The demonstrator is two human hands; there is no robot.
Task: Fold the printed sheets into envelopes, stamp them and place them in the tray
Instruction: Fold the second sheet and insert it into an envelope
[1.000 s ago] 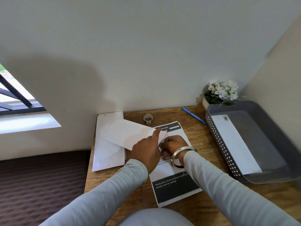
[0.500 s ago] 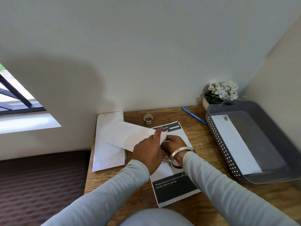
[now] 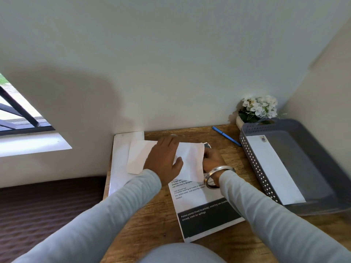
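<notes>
A brown wood-grain surface [image 3: 152,232] carries a white envelope [image 3: 190,160], a white printed sheet [image 3: 201,198] with black text and a black band, a blue pen [image 3: 226,136], white flowers [image 3: 259,107], and a grey tray [image 3: 311,160] with a diamond-perforated wall.

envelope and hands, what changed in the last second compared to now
The left hand went from pinching the envelope at its right end to lying flat across its middle. The envelope swung from slanted to nearly level over the printed sheet. The right hand stayed at its right end. The tray with its stamped envelope, the pen and the flowers did not move.
</notes>
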